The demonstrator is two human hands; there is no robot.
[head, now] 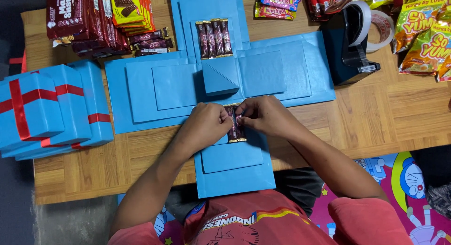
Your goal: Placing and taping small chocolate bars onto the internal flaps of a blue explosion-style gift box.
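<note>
Blue paper is spreading across the wooden table (376, 113) as a cross-shaped sheet (141, 85) of stacked panels, and I am watching both hands working at its near arm. My left hand (206, 125) and right hand (263, 114) are meeting over a small group of dark bars (233, 130), and their fingers are pinching closed on the bars from either side. The bars are lying on the near panel, just below the little folded box (220, 77) at the cross's centre, with their long axis running near to far. So the fingers are gripping across the short width, left hand from the left, right hand from the right, and both are equally close.

A matching row of four bars (214, 38) is already sitting on the far panel, aligned the same way.

How many bars are under the fingers I cannot tell; the fingertips are covering their far ends, and only the near ends are showing. Whether tape is on them is also hidden.

To the left, wrapped blue boxes with red ribbon (42, 108) are stacking up. A tape dispenser (350, 43) is standing to the right of the sheet, well apart from the hands. Snack packets (94, 19) are piling along the far edge, cut off by the frame.
</note>
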